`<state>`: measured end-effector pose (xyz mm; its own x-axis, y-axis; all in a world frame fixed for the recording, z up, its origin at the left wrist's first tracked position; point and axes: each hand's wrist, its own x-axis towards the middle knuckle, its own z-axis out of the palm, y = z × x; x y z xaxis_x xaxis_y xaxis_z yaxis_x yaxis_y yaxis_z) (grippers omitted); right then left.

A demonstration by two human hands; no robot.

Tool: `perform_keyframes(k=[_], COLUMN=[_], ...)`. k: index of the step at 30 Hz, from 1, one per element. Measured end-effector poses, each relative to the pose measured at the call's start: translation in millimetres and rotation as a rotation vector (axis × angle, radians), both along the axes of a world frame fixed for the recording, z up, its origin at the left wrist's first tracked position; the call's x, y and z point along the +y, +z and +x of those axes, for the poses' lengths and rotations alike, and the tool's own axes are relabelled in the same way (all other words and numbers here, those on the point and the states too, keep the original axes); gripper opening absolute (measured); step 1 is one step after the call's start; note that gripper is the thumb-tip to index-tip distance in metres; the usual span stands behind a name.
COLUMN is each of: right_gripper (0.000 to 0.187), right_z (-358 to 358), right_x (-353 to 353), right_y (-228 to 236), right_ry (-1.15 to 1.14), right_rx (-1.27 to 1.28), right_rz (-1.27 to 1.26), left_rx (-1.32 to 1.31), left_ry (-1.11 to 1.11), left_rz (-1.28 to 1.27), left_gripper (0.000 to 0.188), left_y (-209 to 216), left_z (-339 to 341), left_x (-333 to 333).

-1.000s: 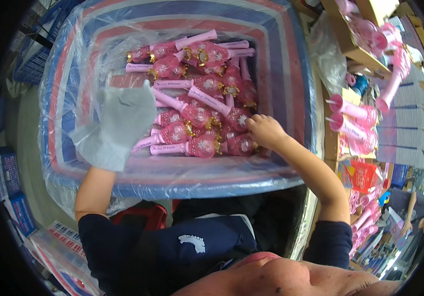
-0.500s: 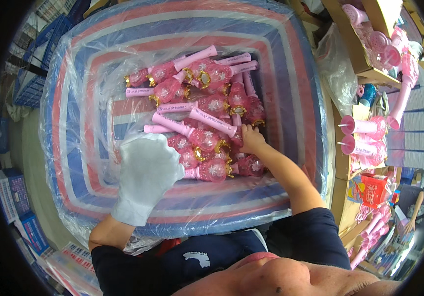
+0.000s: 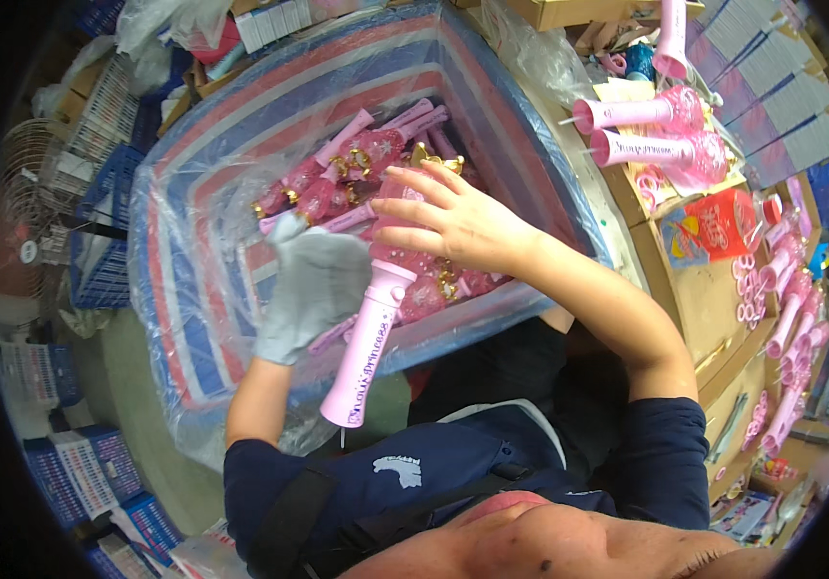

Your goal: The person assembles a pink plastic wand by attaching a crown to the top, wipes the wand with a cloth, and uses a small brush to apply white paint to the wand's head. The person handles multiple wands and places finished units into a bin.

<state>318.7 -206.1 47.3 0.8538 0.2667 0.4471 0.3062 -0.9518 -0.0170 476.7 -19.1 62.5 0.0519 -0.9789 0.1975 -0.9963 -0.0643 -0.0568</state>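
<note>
Raised above the bin is a pink toy wand (image 3: pixel 368 347), its handle slanting down toward me and a thin pin at the handle's end. My right hand (image 3: pixel 458 222), bare, is around its round glittery head, the fingers stretched across and partly hiding it. On the near left, my left hand (image 3: pixel 323 275) wears a pale grey glove and hovers low by the piled wands, close behind the raised handle; its fingers are hard to make out. More pink wands (image 3: pixel 323 164) with gold trim lie heaped in the striped bin (image 3: pixel 250 106), which is lined with clear plastic.
On the right, a cardboard-topped bench holds two pink wands (image 3: pixel 660 150), a red package (image 3: pixel 718 227), small pink rings (image 3: pixel 747 289) and a row of wands (image 3: pixel 790 333). Blue crates (image 3: pixel 106 227) and stacked boxes (image 3: pixel 77 473) line the left. A wire fan guard (image 3: pixel 33 193) stands beyond.
My right hand has come up from the heap with a wand. My gloved hand has shifted within the bin area. The view has turned, bringing more of the right bench in.
</note>
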Motion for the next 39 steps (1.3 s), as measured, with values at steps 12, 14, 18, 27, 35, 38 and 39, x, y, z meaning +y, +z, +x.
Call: perform_keyframes(k=[12,14,18,27,35,38,39], right_gripper=[0.050,0.055,0.051,0.036,0.038,0.032,0.034], right_z=[-218.8,-258.2,-303.6,-305.6,-296.7,-300.3,-303.5], right_x=[106.5,138.6,167.0,188.9,185.8,196.1,191.0], right_y=[15.4,-14.9,-54.4,-69.5,-67.2,-55.5,-53.6], right_ry=[-0.654,-0.702,-0.974,-0.167,-0.584,0.126,0.035], right_rx=[-0.462,-0.221,-0.097,-0.258,-0.021,-0.017,-0.164], right_rz=[1.118,1.375,1.502,2.341,2.049,2.481,2.359], left_rx=[2.154,2.399,2.714,2.335,2.433,2.884,2.756], left_ry=[-0.151,-0.246,-0.411,-0.255,-0.425,-0.716,-0.618], left_rz=[-0.341,-0.218,0.121,0.405,0.530,0.865,0.731], left_gripper=[0.074,0.077,0.083,0.055,0.049,0.053,0.040], left_y=[-16.7,-16.8,-18.8,-48.8,-59.2,-43.4,-41.0], left_z=[-185.5,-224.7,-308.1,-333.6,-308.4,-312.0,-313.7], left_x=[-69.1,-77.4,-85.7,-89.5,-70.5,-67.6,-65.7])
